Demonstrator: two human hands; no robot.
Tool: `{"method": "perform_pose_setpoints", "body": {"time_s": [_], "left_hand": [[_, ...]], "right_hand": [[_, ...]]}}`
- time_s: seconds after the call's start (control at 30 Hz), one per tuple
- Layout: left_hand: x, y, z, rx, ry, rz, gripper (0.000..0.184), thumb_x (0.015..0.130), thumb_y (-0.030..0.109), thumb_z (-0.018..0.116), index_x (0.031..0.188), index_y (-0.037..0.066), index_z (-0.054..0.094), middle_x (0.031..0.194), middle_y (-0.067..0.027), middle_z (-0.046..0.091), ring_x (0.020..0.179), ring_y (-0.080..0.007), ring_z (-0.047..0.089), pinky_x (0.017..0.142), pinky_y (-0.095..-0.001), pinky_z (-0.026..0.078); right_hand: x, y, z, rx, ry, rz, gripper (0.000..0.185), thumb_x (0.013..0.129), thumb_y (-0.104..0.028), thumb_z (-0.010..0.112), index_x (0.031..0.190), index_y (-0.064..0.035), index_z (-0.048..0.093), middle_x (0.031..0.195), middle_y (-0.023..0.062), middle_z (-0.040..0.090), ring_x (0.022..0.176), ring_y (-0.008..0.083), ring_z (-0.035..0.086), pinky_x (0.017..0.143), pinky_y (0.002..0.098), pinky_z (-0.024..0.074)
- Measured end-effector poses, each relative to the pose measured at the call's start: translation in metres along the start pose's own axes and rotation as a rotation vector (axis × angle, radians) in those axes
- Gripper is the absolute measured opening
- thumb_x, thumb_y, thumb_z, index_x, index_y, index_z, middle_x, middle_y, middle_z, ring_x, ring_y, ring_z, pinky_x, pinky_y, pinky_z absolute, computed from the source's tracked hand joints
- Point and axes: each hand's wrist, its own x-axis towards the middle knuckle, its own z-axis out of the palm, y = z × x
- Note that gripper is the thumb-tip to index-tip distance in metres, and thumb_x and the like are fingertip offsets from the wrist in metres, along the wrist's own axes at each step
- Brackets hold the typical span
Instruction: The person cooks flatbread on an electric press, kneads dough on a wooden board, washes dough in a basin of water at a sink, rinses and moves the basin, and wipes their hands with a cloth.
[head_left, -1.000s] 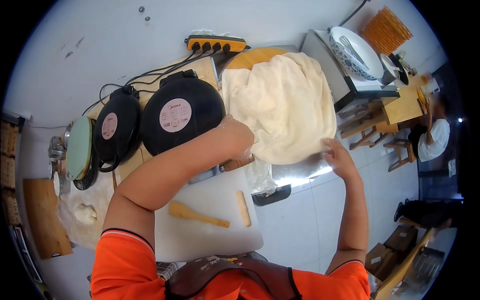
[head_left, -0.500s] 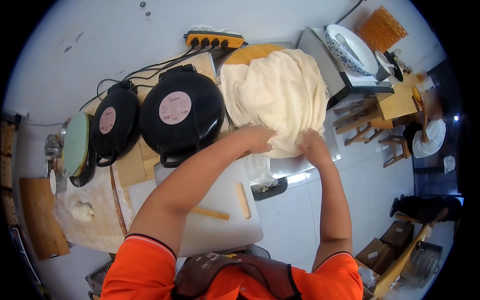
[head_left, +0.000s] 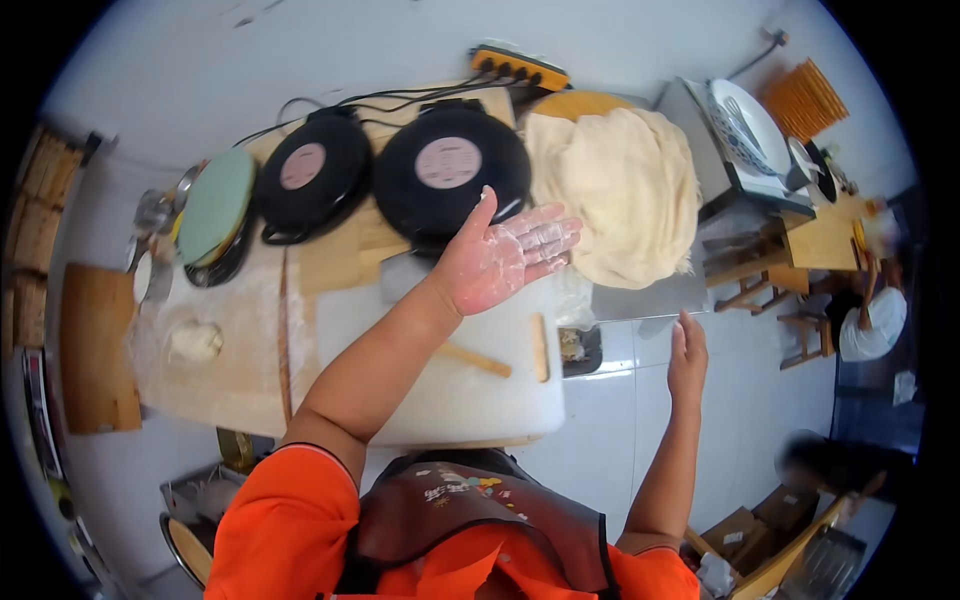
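Note:
My left hand [head_left: 497, 256] is held palm up over the front of the larger black round electric pan [head_left: 450, 165], fingers spread, with white flour on palm and fingers and nothing in it. To the right, over the floor, my right hand [head_left: 687, 358] is turned edge-on, its fingers extended and holding nothing. Beyond both hands a pale cream cloth [head_left: 625, 195] lies heaped and wrinkled over a round wooden board [head_left: 580, 104]. Neither hand touches the cloth. A wooden spatula [head_left: 475, 358] rests on the white cutting board [head_left: 450, 400].
A second black pan [head_left: 315, 175] and a green-lidded one [head_left: 215, 205] stand at left. Dough [head_left: 196, 341] sits on the floured board [head_left: 240, 370]. A power strip [head_left: 520, 68] is behind. At right are a patterned bowl [head_left: 748, 128] and a seated person [head_left: 875, 320].
Both hands have let go of the cloth and drawn back from it. My left hand has turned palm up. The view has shifted left, and the cloth lies more gathered than a second ago.

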Motion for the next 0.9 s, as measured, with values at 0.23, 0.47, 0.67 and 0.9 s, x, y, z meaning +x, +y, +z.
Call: {"method": "perform_pose_setpoints", "body": {"time_s": [0.23, 0.47, 0.67, 0.9], "left_hand": [[-0.174, -0.024, -0.027, 0.271, -0.016, 0.312, 0.042, 0.100, 0.023, 0.053, 0.134, -0.001, 0.048, 0.094, -0.0049, 0.062, 0.081, -0.0144, 0.059, 0.076, -0.0307, 0.047], [-0.476, -0.049, -0.038, 0.109, 0.337, 0.544, 0.046, 0.090, 0.003, 0.056, 0.135, -0.003, 0.046, 0.082, 0.0009, 0.056, 0.056, -0.0035, 0.043, 0.055, -0.0205, 0.037], [-0.722, -0.074, -0.085, 0.079, 0.614, 0.962, 0.066, 0.081, -0.008, 0.052, 0.144, -0.005, 0.033, 0.133, -0.0143, 0.050, 0.083, -0.0116, 0.055, 0.072, -0.0226, 0.046], [-0.731, -0.017, -0.088, 0.101, 0.429, 1.161, 0.068, 0.082, -0.009, 0.050, 0.145, -0.010, 0.025, 0.149, -0.0218, 0.035, 0.140, -0.0316, 0.036, 0.118, -0.0419, 0.030]], "right_hand": [[-0.109, -0.018, -0.003, -0.022, 0.008, -0.165, 0.033, 0.101, -0.018, 0.049, 0.125, 0.0023, 0.061, 0.124, 0.0179, 0.062, 0.116, 0.0290, 0.058, 0.102, 0.0368, 0.0425], [-0.218, -0.113, 0.065, 0.096, -0.227, -0.220, 0.033, 0.101, -0.019, 0.047, 0.122, 0.0024, 0.062, 0.121, 0.0163, 0.064, 0.113, 0.0266, 0.060, 0.100, 0.0356, 0.0437], [-0.293, -0.251, 0.144, 0.168, -0.408, -0.518, 0.031, 0.101, -0.018, 0.050, 0.120, 0.0027, 0.062, 0.118, 0.0168, 0.065, 0.112, 0.0271, 0.061, 0.099, 0.0352, 0.0438], [-0.368, -0.385, 0.231, 0.235, -0.707, -0.760, 0.031, 0.101, -0.018, 0.049, 0.124, -0.0010, 0.060, 0.122, 0.0172, 0.063, 0.115, 0.0293, 0.060, 0.100, 0.0353, 0.0449]]}}
